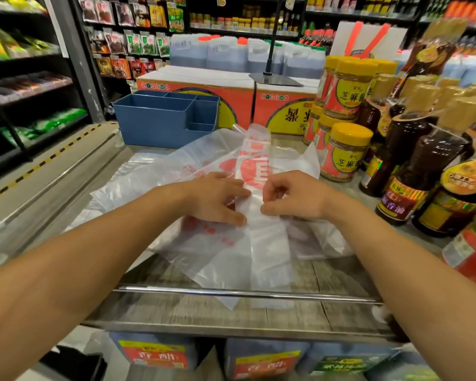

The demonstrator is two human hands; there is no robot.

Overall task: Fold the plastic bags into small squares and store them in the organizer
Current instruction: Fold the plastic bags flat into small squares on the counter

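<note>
The left hand point(217, 198) lay on a folded strip of plastic bag point(264, 243), fingers extended and pressing it flat, while the right hand point(294, 196) pinched the strip's edge with curled fingers just beside it. The strip was translucent white with red print, lying lengthwise over other loose bags point(176, 171) spread on the shelf top point(176, 306). The blue organizer point(162, 119) stood beyond them, apart, its compartments open upward

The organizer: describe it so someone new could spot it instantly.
Start at the counter under the plastic bags. At its far left end, before the red cartons, stands the blue organizer. It is the only blue open-topped bin with inner dividers.
</note>
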